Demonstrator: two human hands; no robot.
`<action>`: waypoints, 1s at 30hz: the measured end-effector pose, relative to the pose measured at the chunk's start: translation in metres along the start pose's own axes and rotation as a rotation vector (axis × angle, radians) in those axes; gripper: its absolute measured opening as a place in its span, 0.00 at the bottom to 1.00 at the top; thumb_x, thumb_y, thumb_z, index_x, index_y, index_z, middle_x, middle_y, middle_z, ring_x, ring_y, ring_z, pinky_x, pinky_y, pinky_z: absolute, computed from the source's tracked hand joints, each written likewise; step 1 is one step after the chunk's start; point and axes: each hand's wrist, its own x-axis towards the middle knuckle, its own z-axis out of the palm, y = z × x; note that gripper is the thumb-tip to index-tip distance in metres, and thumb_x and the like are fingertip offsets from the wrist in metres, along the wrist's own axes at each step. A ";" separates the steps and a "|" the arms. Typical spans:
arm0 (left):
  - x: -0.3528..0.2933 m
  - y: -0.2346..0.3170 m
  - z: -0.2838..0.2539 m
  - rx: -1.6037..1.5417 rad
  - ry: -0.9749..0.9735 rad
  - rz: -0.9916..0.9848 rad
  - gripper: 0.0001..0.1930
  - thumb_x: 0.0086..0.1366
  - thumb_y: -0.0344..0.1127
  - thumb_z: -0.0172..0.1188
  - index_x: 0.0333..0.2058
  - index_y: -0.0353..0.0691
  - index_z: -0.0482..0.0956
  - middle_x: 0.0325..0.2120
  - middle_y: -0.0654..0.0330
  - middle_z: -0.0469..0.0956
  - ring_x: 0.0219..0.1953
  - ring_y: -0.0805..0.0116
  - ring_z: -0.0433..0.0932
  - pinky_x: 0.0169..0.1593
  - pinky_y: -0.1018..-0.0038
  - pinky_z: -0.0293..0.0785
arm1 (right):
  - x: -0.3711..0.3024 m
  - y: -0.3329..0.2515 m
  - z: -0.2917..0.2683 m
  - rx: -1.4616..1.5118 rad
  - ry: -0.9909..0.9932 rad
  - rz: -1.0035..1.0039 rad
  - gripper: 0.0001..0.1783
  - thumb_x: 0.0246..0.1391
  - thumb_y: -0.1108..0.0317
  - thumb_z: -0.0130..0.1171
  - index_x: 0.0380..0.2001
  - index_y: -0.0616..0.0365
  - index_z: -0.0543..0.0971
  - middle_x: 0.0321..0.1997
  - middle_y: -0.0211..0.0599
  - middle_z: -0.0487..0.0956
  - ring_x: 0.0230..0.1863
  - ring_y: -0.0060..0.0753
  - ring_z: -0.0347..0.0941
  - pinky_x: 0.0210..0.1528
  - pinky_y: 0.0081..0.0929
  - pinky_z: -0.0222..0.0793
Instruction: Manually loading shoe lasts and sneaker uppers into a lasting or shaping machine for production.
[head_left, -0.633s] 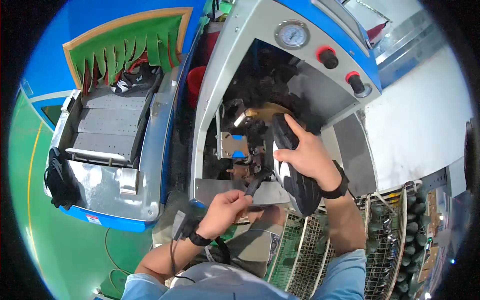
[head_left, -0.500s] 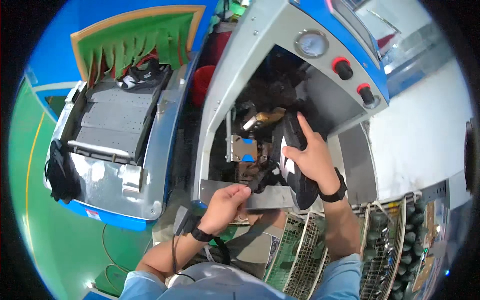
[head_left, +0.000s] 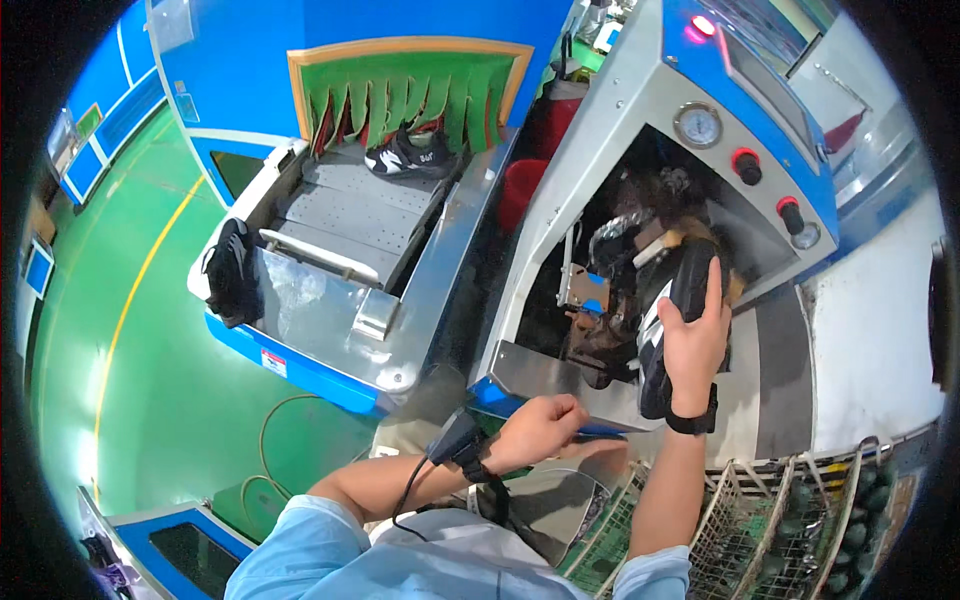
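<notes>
My right hand (head_left: 697,340) grips a black shoe (head_left: 655,355) with a white patch on its side. Its thumb lies across the shoe and its index finger points up along the sole. The shoe stands on end at the opening of a grey and blue machine (head_left: 545,235), beside its dark inner parts. My left hand (head_left: 545,430) is closed in a loose fist just in front of the machine's metal ledge (head_left: 540,375), apart from the shoe, and nothing shows in its fingers.
At the left, a conveyor (head_left: 350,210) carries a black and white shoe (head_left: 412,158) by a green strip curtain (head_left: 400,95). Another black shoe (head_left: 230,275) rests on its near left corner. Wire racks (head_left: 745,515) stand at lower right. A gauge (head_left: 698,125) and red-ringed knobs (head_left: 747,167) sit on the machine.
My left hand has let go of the black strip on the shoe and drawn back from it. The view has swung left, and a red lamp on the machine is now in view, lit.
</notes>
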 end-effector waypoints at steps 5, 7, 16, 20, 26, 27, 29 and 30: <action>-0.032 0.000 -0.001 -0.040 -0.037 0.052 0.17 0.73 0.45 0.52 0.49 0.36 0.76 0.26 0.62 0.77 0.27 0.74 0.74 0.32 0.71 0.72 | -0.102 -0.016 -0.017 -0.101 0.178 -0.073 0.44 0.49 0.64 0.69 0.70 0.47 0.63 0.57 0.64 0.67 0.52 0.72 0.70 0.50 0.54 0.70; -0.041 -0.004 -0.001 -0.190 -0.190 0.022 0.33 0.73 0.59 0.49 0.64 0.40 0.63 0.40 0.58 0.80 0.35 0.68 0.79 0.38 0.70 0.77 | -0.155 0.009 -0.029 -0.073 0.198 -0.257 0.44 0.46 0.66 0.73 0.67 0.56 0.66 0.59 0.70 0.66 0.57 0.75 0.67 0.54 0.57 0.67; -0.070 -0.016 0.002 -0.518 -0.357 -0.428 0.27 0.72 0.56 0.51 0.54 0.38 0.78 0.46 0.62 0.81 0.43 0.67 0.80 0.47 0.70 0.76 | -0.190 0.014 -0.102 0.548 -0.659 -0.263 0.48 0.50 0.62 0.70 0.72 0.42 0.58 0.61 0.52 0.70 0.51 0.55 0.75 0.51 0.52 0.73; -0.089 0.004 -0.012 0.113 -0.149 -0.211 0.26 0.70 0.55 0.53 0.44 0.33 0.80 0.28 0.53 0.82 0.32 0.58 0.82 0.37 0.66 0.76 | -0.150 0.028 -0.057 1.444 -0.394 0.563 0.33 0.62 0.65 0.59 0.66 0.64 0.60 0.62 0.57 0.70 0.54 0.55 0.75 0.58 0.53 0.72; -0.103 0.018 -0.027 0.427 -0.016 -0.017 0.26 0.68 0.54 0.55 0.36 0.29 0.77 0.20 0.43 0.77 0.28 0.44 0.82 0.34 0.60 0.76 | -0.080 0.001 0.001 1.823 -0.379 0.918 0.26 0.62 0.66 0.59 0.58 0.69 0.68 0.49 0.55 0.78 0.49 0.55 0.79 0.51 0.50 0.78; -0.105 0.018 -0.030 0.447 0.006 -0.041 0.26 0.68 0.54 0.55 0.35 0.30 0.77 0.20 0.44 0.77 0.28 0.44 0.82 0.34 0.60 0.76 | -0.081 -0.005 0.000 1.770 -0.362 0.838 0.24 0.62 0.67 0.58 0.57 0.69 0.69 0.48 0.54 0.79 0.47 0.55 0.80 0.50 0.50 0.79; -0.108 0.010 -0.035 0.359 0.021 -0.055 0.26 0.68 0.54 0.55 0.35 0.30 0.76 0.20 0.44 0.77 0.27 0.44 0.81 0.34 0.60 0.76 | -0.089 -0.011 -0.009 1.669 -0.349 0.656 0.26 0.58 0.70 0.60 0.57 0.70 0.69 0.46 0.53 0.80 0.45 0.53 0.81 0.48 0.48 0.79; -0.108 0.006 -0.038 0.265 0.038 -0.051 0.26 0.68 0.54 0.55 0.34 0.30 0.76 0.20 0.44 0.77 0.27 0.44 0.81 0.34 0.60 0.76 | -0.100 -0.007 -0.014 1.668 -0.336 0.673 0.26 0.58 0.70 0.60 0.57 0.70 0.69 0.46 0.53 0.80 0.45 0.53 0.81 0.48 0.48 0.79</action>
